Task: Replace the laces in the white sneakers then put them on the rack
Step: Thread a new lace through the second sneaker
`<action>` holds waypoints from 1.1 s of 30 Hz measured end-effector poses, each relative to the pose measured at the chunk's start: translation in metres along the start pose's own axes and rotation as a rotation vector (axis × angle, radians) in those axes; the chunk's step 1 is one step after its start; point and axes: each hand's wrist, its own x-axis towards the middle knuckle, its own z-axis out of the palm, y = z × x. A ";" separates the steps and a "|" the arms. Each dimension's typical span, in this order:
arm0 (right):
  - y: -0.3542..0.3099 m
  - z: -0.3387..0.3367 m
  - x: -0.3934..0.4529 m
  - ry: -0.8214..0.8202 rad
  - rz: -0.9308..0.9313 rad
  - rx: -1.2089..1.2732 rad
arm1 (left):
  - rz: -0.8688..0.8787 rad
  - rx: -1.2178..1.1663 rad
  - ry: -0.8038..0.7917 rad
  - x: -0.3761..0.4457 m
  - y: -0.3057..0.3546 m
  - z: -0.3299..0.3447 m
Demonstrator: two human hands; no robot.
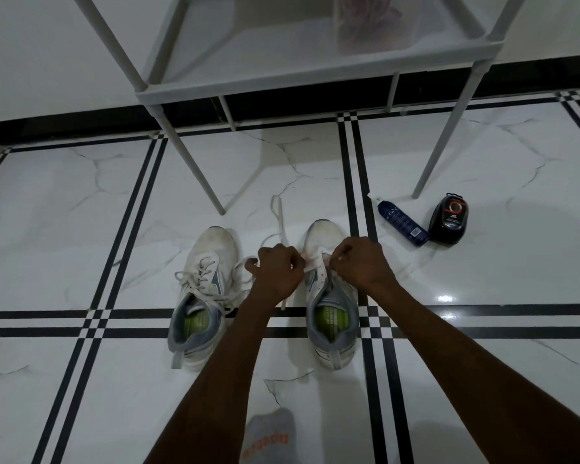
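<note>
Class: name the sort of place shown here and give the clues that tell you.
Probably a home entryway or hallway: glossy marble-look floor tiles, a white shoe rack against the wall, and a shoe-care bottle beside the sneakers.

Two white sneakers sitting side by side on the floor before the rack

The left sneaker (200,296) is lying laced, its laces loose; the right sneaker (329,296) is standing upright, a white lace (279,220) trailing from its eyelets across the tile toward the grey rack (248,85).
</note>
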 end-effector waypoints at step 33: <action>-0.071 0.016 0.019 -0.454 -0.147 0.267 | 0.020 -0.397 0.143 -0.022 -0.020 -0.072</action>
